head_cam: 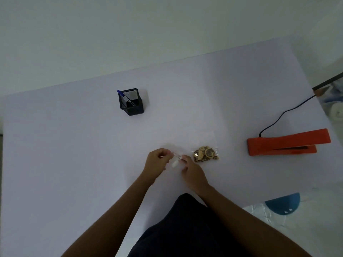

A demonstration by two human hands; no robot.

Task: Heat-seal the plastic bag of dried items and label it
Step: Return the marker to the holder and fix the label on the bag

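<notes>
**Label in both hands, bag just off to the right**

Both hands meet over the desk [74, 154] a little in front of the person. The left hand [156, 163] and right hand [193, 172] each pinch an end of a small white piece [175, 162], which looks like a sticker label or its backing; it is too small and blurred to say which. So each grip is closed on that white piece, fingertips facing each other across it.

The plastic bag [203, 147] lies flat on the desk just beside the right-hand grip, on its far-right side, apart from the fingers. Its dried contents [206, 154], brownish discs and crumbs, are bunched at the end nearest the grip; the clear, nearly invisible film runs away from the grip toward the far edge of the desk, so the bag's long axis points roughly away from the person. The right hand is plainly the nearer one to it.

Well beyond the bag, further right of the grip, sits the orange heat sealer [285, 144], a long hard-shelled clamp lying crosswise with its jaws parted and a black cord [284, 113] trailing off behind. Far off and to the left of the grip stands a black mesh pen holder [130, 102] with a blue-capped pen [122, 94] leaning in it.

My judgement: whether the bag's mouth is already sealed cannot be told. The thin film will be slippery and limp.
</notes>
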